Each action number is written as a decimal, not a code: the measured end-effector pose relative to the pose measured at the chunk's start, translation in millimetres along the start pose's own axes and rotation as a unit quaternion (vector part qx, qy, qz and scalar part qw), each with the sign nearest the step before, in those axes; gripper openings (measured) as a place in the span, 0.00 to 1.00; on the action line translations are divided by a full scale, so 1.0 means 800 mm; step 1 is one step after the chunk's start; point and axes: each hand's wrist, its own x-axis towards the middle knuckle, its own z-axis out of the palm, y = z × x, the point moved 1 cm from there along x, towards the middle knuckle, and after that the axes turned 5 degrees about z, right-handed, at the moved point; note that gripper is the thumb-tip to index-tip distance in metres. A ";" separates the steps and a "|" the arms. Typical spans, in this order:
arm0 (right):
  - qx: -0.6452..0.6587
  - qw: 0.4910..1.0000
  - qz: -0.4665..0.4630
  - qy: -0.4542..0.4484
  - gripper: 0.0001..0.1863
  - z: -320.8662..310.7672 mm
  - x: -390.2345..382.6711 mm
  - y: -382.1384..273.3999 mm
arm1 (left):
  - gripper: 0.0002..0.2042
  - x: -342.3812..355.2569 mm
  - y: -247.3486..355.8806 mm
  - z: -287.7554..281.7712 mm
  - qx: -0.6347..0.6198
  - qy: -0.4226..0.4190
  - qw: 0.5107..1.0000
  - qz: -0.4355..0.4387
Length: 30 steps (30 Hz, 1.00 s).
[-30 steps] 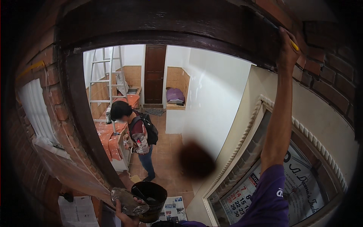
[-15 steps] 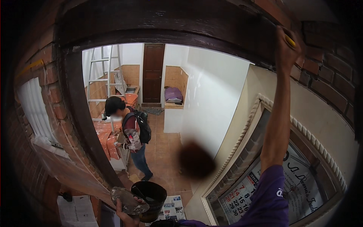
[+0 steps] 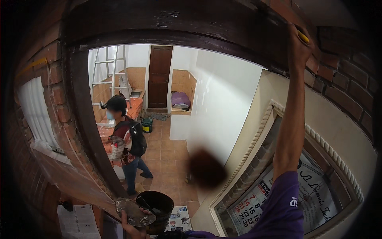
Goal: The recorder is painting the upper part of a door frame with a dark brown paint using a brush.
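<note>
High at the right, my right hand (image 3: 299, 46) is closed around a yellow-handled paintbrush (image 3: 303, 36). The brush's head is lost in shadow against the dark brown wooden beam (image 3: 167, 18) over the opening. Low in the view, my left hand (image 3: 133, 229) grips a smeared, translucent round lid (image 3: 134, 211), fingers curled over its edge. Right beside the lid stands a black bucket (image 3: 163, 223) with dark liquid inside and a thin stick or handle leaning in it. I cannot tell whether my left hand also touches the bucket.
Beyond the opening, a person with a backpack (image 3: 137, 137) stands by an orange-covered counter (image 3: 135, 109). An aluminium ladder (image 3: 113, 75) and a dark pail (image 3: 147, 125) are behind. A rope-edged frame (image 3: 262, 119) hangs at right. Newspaper (image 3: 181, 219) lies below. A dark blur (image 3: 207, 169) hides part of the floor.
My right hand and the brush have shifted slightly left and up along the beam. The other person has turned and stepped left, and a pail behind them has come into view.
</note>
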 end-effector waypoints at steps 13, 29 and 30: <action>-0.002 1.000 0.009 -0.004 0.13 -0.021 0.023 0.014 | 0.29 -0.002 0.008 -0.005 -0.006 0.014 1.000 -0.004; -0.094 0.995 -0.015 0.004 0.18 -0.007 0.015 -0.006 | 0.28 -0.001 0.005 -0.014 -0.025 0.023 0.999 -0.019; -0.054 0.998 -0.009 -0.002 0.19 -0.010 0.017 -0.009 | 0.28 -0.002 0.005 -0.015 -0.029 0.028 0.999 -0.023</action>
